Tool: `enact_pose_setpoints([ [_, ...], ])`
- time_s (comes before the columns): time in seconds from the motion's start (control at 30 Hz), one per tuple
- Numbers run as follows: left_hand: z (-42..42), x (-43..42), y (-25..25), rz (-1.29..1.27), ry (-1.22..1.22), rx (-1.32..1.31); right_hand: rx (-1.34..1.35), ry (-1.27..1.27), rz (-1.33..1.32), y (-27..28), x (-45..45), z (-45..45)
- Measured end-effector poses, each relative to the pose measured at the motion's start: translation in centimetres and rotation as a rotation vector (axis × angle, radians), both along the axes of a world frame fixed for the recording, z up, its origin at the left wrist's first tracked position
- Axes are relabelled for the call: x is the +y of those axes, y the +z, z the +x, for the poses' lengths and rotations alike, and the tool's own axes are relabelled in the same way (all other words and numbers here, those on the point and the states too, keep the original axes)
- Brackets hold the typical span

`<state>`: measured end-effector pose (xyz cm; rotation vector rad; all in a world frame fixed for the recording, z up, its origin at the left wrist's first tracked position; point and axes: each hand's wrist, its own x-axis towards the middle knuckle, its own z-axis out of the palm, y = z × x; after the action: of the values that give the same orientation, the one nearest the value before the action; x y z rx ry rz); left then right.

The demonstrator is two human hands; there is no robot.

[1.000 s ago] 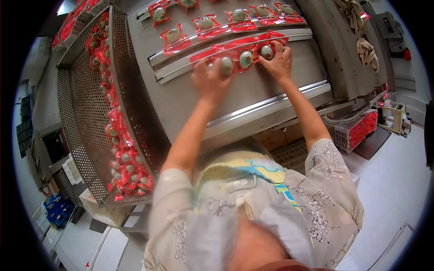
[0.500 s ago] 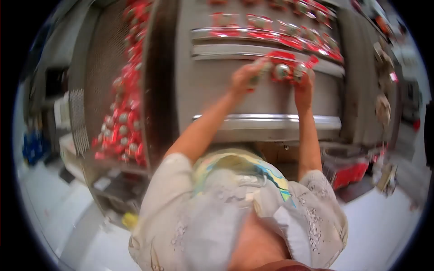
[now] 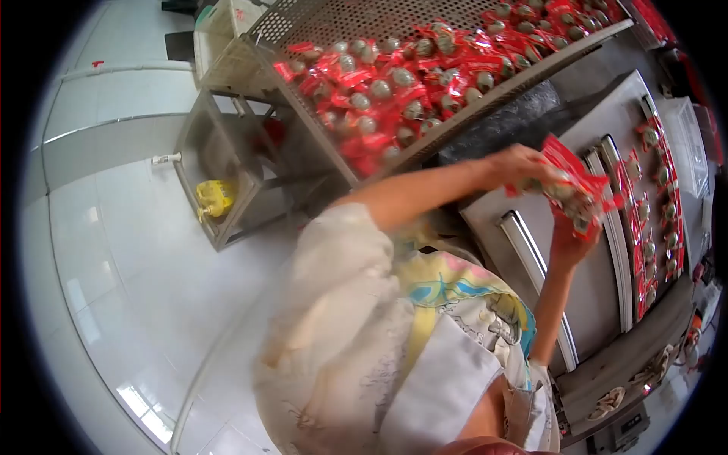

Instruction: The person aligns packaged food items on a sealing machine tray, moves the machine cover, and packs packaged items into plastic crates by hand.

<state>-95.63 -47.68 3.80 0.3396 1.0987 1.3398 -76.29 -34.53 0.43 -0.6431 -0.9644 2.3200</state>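
I have the bunch of red packets (image 3: 570, 178) held up above the steel bed (image 3: 533, 227), close to the bed's left edge, between its near bar (image 3: 542, 280) and far bar (image 3: 610, 227). As for progress, I judge the two rows of packets (image 3: 654, 227) past the far bar, toward the bed's far edge, to be laid out; the held bunch is off the bed, and whether it is finished I cannot tell.

My left hand (image 3: 527, 165) is bent over the bunch, fingers curled in and grasping it; my right hand (image 3: 572, 244) grips it from the near side, its fingertips partly hidden.

Beyond the bed's left edge, the perforated tray (image 3: 307, 23) carries a loose heap of packets (image 3: 413, 95), crowded against its near wall and corner.
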Motion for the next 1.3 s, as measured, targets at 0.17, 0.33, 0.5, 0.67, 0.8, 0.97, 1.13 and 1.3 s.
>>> enact_pose_setpoints([
  [0.17, -12.0, -15.2, -1.1, 0.032, 0.237, 0.212, 0.002, 0.422, 0.022, 1.3, -9.3, -13.0],
  [0.33, -21.9, -26.5, 0.5, -0.487, 0.483, 0.348, -0.187, 0.567, -0.072, -1.7, -17.5, -19.4],
  [0.5, -30.8, -33.3, -6.4, -0.923, 0.118, 1.328, -0.309, 0.731, -0.005, -2.7, -22.5, -22.1],
  [0.67, -32.8, -31.9, -8.9, -1.368, -0.121, 1.482, -0.426, 0.866, 0.409, -3.3, -26.0, -25.6],
  [0.8, -34.7, -31.9, -9.8, -1.413, -0.476, 1.443, -0.567, 0.829, 1.073, -1.8, -28.1, -29.4],
  [0.97, -36.7, -32.5, -11.8, -1.379, -0.336, 1.263, -0.628, 0.689, 1.401, -4.1, -31.6, -34.4],
  [1.13, -31.0, -31.5, -12.1, -1.443, -0.347, 1.500, -0.499, 0.834, 1.609, -5.1, -32.6, -34.3],
  [1.3, -31.8, -31.9, -9.0, -1.390, -0.694, 1.373, -0.337, 0.954, 1.640, -4.2, -30.7, -29.4],
])
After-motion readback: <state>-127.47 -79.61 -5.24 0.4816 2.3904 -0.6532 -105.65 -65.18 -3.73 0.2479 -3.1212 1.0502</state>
